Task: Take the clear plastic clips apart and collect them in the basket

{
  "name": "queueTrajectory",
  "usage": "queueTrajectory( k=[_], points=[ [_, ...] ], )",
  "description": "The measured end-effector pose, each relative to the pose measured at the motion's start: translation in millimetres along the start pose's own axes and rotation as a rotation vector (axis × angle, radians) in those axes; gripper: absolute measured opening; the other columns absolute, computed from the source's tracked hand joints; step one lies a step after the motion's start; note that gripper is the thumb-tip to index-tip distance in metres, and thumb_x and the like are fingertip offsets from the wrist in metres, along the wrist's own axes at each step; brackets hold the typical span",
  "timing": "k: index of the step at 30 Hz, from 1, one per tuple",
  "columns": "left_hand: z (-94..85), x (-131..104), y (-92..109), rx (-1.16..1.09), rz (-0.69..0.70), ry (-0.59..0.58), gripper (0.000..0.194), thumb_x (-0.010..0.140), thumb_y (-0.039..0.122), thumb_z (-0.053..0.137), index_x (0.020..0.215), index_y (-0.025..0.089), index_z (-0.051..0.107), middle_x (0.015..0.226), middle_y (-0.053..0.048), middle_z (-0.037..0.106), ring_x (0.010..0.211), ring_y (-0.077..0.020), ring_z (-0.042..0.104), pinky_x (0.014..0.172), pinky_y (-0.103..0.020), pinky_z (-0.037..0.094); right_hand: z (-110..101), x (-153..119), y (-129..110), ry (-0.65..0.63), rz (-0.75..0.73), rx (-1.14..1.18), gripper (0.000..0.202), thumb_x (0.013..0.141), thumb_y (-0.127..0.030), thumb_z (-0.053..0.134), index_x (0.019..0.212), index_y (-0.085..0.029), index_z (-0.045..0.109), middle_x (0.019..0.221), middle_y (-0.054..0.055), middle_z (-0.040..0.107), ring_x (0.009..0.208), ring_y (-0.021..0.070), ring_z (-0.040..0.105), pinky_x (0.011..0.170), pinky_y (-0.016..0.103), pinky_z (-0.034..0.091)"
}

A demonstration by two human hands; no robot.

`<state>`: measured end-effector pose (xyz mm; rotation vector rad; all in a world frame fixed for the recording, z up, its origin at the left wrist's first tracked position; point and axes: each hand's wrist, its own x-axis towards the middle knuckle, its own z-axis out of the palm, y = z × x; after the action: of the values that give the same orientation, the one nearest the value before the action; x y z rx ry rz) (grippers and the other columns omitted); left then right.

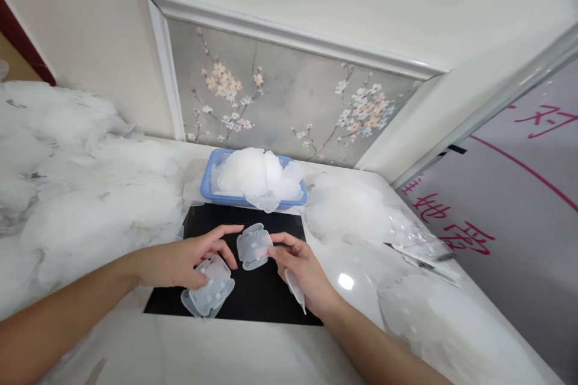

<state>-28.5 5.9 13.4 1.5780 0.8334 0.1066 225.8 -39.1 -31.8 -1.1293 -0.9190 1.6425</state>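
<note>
Over the black mat (257, 304), my right hand (300, 267) pinches a translucent white plastic piece (253, 246) with notched edges between thumb and forefinger. Another such piece (294, 290) is tucked in the palm of that hand. My left hand (189, 258) has its thumb on a small stack of similar pieces (212, 286) at the mat's left side, with the other fingers curved over the top. The left index fingertip is close to the piece in my right hand.
A blue basket (208, 183) heaped with white pieces stands behind the mat. Large piles of white pieces (99, 210) cover the left, with more (347, 207) at the right beside clear plastic bags (419, 240). A whiteboard (510, 192) with red writing borders the right.
</note>
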Motion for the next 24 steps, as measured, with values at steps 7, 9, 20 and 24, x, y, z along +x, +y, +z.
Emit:
queueTrajectory(
  k=[7,9,20,24],
  points=[
    [0.8,7,3,-0.099,-0.106,0.149,0.053,0.070,0.018,0.070,0.121,0.023,0.059,0.106,-0.005,0.069,0.096,-0.0221,0.065,0.081,-0.032,0.049,-5,1,2,0.014,-0.072,0.118,0.014,0.071,-0.030,0.074,0.070,-0.020,0.064,0.072,-0.002,0.065,0.044,0.0053,0.029,0.043,0.022,0.020],
    [1.8,12,0,-0.127,-0.106,0.210,0.023,0.072,0.027,0.073,0.091,0.018,0.063,0.103,-0.006,0.070,0.094,-0.0229,0.065,0.080,-0.033,0.048,-9,3,2,0.042,-0.116,0.152,0.012,0.069,-0.023,0.069,0.062,-0.020,0.061,0.095,0.002,0.071,0.052,0.0077,0.043,0.047,0.022,0.031],
    [19.3,25,-3,-0.375,-0.038,0.360,0.034,0.086,0.052,0.063,0.104,0.024,0.055,0.085,0.002,0.061,0.078,-0.0160,0.056,0.068,-0.028,0.045,-19,12,0,-0.069,-0.004,0.338,0.012,0.067,-0.015,0.063,0.057,-0.019,0.058,0.101,0.007,0.073,0.081,0.0196,0.064,0.066,0.028,0.047],
    [19.6,23,3,-0.501,-0.050,0.262,0.037,0.081,0.036,0.070,0.113,0.025,0.056,0.097,0.000,0.062,0.089,-0.0183,0.060,0.075,-0.031,0.049,-21,14,2,-0.071,0.008,0.369,0.012,0.068,-0.015,0.062,0.057,-0.019,0.057,0.100,0.006,0.074,0.077,0.0190,0.063,0.064,0.028,0.047]
  ],
)
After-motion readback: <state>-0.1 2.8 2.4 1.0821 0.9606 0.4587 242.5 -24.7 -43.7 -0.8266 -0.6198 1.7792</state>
